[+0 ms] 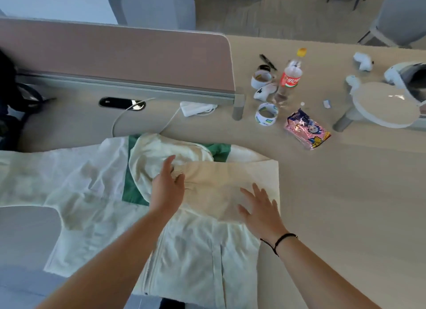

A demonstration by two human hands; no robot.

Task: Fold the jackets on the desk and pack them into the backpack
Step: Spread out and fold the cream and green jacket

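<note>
Lying under both hands, the jacket (198, 251): left hand (167, 189) pinches its sleeve, right hand (260, 212) flat.

Bare forearms; black cord bracelet (280, 239) on right wrist.

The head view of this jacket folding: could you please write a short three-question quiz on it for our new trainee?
1. True or false: the right hand lies flat on the cream jacket.
2. What does the left hand grip?
A. the folded sleeve
B. the tape roll
C. the soda bottle
3. Which colour is the lining beside the hood?

Key: 1 true; 2 A; 3 green.
</note>
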